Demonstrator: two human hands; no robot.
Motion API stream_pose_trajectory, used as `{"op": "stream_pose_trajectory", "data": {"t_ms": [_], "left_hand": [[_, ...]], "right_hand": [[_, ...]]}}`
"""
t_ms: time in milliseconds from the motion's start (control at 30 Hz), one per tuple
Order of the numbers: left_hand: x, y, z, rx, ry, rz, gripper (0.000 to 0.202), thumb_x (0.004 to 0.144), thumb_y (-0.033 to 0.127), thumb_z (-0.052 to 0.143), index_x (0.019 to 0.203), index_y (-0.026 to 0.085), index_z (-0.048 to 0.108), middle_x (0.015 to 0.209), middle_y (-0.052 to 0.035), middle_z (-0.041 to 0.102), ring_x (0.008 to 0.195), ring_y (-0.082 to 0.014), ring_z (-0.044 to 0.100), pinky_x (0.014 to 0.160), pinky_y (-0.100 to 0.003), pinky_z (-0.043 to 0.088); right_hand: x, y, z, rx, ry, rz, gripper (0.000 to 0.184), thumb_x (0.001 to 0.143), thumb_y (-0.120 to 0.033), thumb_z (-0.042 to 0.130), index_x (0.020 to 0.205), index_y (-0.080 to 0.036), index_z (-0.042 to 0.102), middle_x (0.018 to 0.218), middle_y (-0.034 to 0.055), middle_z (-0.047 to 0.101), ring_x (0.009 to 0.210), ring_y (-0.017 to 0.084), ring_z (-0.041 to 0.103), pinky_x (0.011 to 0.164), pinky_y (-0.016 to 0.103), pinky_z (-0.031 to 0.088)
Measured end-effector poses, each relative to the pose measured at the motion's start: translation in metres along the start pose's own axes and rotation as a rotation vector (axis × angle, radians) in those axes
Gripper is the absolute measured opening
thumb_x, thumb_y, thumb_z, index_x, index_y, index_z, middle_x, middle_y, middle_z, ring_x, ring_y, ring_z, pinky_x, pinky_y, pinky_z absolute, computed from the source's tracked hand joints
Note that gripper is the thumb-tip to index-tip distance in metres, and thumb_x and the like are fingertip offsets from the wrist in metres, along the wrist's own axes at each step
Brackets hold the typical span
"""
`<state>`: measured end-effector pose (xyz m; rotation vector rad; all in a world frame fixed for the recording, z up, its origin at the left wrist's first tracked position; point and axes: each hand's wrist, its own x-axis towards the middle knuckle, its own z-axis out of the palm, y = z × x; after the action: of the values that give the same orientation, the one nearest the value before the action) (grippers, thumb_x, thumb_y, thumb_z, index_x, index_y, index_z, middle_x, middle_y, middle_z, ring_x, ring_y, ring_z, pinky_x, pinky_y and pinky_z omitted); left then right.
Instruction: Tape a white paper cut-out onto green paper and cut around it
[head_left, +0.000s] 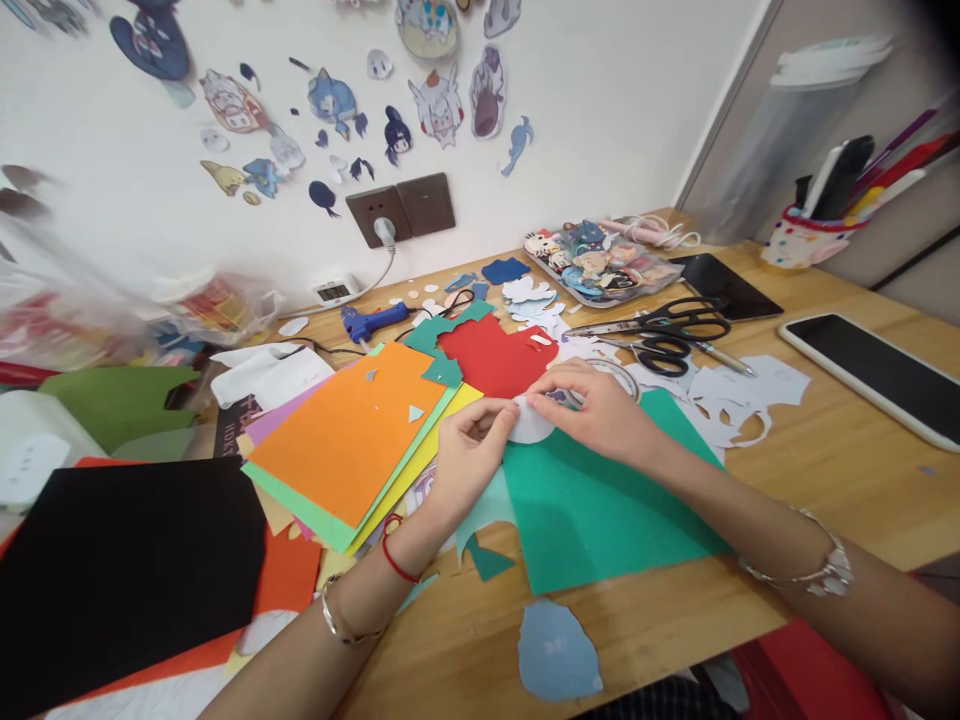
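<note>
Both hands meet over the table, pinching a small white paper piece [531,428] with a rounded lower edge. My left hand [480,440] grips its left side between thumb and forefinger. On its right side, my right hand [589,405] pinches the upper edge close to the left fingertips. Beneath them lies a teal green sheet [600,510]. A red sheet [495,355] with a cut edge lies just behind the hands. Partly hidden by the right hand is a roll of tape [619,375].
Stacked coloured sheets [345,430] lie left, near a black sheet [135,580]. Behind are a blue glue gun [375,322] and a tray of cutouts [600,262]. Scissors [667,325], a phone [885,375] and a pen cup [810,235] stand right. A grey-blue cutout [559,650] lies in front.
</note>
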<state>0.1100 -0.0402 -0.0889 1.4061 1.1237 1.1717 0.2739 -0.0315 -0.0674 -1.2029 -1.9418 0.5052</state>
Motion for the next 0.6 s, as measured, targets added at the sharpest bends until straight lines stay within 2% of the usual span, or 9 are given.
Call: {"op": "stream_pose_trajectory", "data": {"t_ms": [167, 267, 600], "left_hand": [[0.0002, -0.0028, 0.0002, 0.03, -0.004, 0.052, 0.016, 0.08, 0.03, 0.06, 0.078, 0.016, 0.067, 0.074, -0.0029, 0.069, 0.064, -0.0133, 0.062, 0.056, -0.021, 0.049], [-0.0011, -0.0022, 0.0005, 0.068, -0.001, 0.103, 0.014, 0.08, 0.027, 0.059, 0.077, 0.016, 0.067, 0.075, -0.0025, 0.068, 0.068, -0.0135, 0.062, 0.062, -0.022, 0.049], [-0.0052, 0.0022, -0.0002, 0.178, 0.002, 0.186, 0.012, 0.081, 0.022, 0.058, 0.075, 0.017, 0.067, 0.073, -0.002, 0.066, 0.066, -0.0131, 0.06, 0.062, -0.022, 0.048]], "right_hand": [[-0.0024, -0.0043, 0.0028, -0.14, 0.095, -0.146, 0.003, 0.08, -0.017, 0.061, 0.081, -0.019, 0.062, 0.078, -0.0001, 0.064, 0.081, 0.017, 0.054, 0.078, 0.031, 0.042], [-0.0039, -0.0054, 0.004, -0.209, 0.083, -0.218, 0.007, 0.083, -0.018, 0.056, 0.081, -0.018, 0.063, 0.08, 0.0024, 0.063, 0.082, 0.018, 0.051, 0.079, 0.033, 0.042], [-0.0045, -0.0016, 0.0044, -0.191, 0.059, -0.242, 0.008, 0.081, -0.02, 0.059, 0.08, -0.019, 0.067, 0.079, 0.0018, 0.062, 0.081, 0.018, 0.05, 0.078, 0.033, 0.043]]}}
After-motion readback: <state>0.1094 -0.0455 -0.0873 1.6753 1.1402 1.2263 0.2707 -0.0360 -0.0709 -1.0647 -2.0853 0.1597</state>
